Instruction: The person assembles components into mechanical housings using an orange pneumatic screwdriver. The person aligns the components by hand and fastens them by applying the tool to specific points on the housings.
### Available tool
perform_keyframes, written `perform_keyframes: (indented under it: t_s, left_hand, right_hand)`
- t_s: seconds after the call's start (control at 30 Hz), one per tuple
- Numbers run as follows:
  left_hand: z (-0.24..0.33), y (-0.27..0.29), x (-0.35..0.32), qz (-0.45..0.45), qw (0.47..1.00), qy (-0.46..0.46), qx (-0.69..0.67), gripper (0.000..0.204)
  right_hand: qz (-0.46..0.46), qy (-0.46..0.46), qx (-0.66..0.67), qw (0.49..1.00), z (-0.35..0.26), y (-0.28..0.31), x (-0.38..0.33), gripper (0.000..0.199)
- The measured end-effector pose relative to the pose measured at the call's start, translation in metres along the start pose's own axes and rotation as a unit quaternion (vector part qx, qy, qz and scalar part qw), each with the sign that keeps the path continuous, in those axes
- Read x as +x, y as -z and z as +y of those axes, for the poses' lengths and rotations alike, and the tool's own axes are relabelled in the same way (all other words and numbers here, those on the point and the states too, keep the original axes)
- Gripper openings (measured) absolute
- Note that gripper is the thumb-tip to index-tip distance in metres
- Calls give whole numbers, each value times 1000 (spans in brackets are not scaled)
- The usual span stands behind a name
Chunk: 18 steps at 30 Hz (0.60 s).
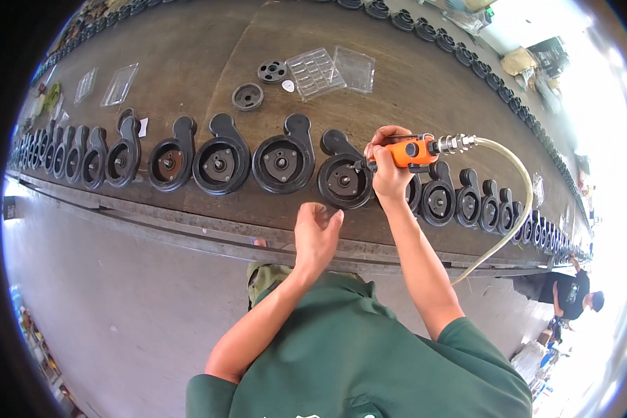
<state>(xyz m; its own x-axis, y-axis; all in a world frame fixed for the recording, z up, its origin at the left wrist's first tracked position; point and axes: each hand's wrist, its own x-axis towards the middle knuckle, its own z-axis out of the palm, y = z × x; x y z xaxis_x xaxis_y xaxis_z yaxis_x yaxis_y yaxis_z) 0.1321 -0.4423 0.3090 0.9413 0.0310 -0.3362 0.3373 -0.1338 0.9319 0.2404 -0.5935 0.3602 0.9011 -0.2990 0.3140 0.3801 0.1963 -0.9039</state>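
– Holding what in the right hand [391,174]?

– Gripping a smooth orange tool [403,153], with fingers wrapped around; joined by shiny metal bits [454,144] to a bendy, see-through hose [529,191]; held at the right side of a round, dish-like black part [345,182] with a tail, on the brown, scuffed worktop [188,76].

– And in the left hand [316,237]?

– Bent loosely, with fingers half open, near the worktop's front edge; seen holding nothing.

– Hard to see?

– Can't tell if touching at the tool's tip; can't see much of the next black part [415,195] behind the right hand; can't find the hose's far end.
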Motion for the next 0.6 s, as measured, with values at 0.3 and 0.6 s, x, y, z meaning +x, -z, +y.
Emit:
perform_keyframes:
  t_s: [0.3,0.6]
  left_hand:
    - [-2,-22,48,8,991,105,-78,57]
    - [-14,-33,62,-5,995,75,-61,52]
  right_hand:
    - [7,-13,-43,999,3,-7,3,26]
    - [-1,-13,-16,1000,3,-4,9,26]
